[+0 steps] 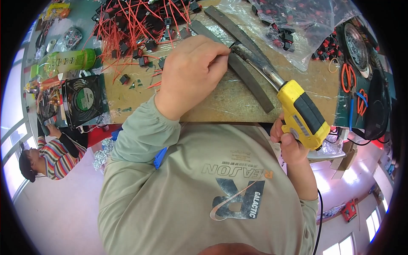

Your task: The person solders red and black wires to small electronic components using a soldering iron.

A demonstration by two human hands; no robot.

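Left hand (pixel 189 74): just left of 12 o'clock, fingers curled together beside the tool tip; anything between them hidden.
Right hand (pixel 293 151): near 3 o'clock, wrapped around the handle of a yellow-and-black soldering gun (pixel 302 117), its tip aimed toward 11.
Grey bars (pixel 250 84): two, around 1 o'clock.
Red wires (pixel 136 27): heaped with small switches at 11.
Green bottle (pixel 72 61): lying at 10.
Black fan (pixel 83 100): between 9 and 10.

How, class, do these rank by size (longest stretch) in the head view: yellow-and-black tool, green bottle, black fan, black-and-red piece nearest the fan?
Largest: yellow-and-black tool
Middle: green bottle and black fan, too alike to rank
Smallest: black-and-red piece
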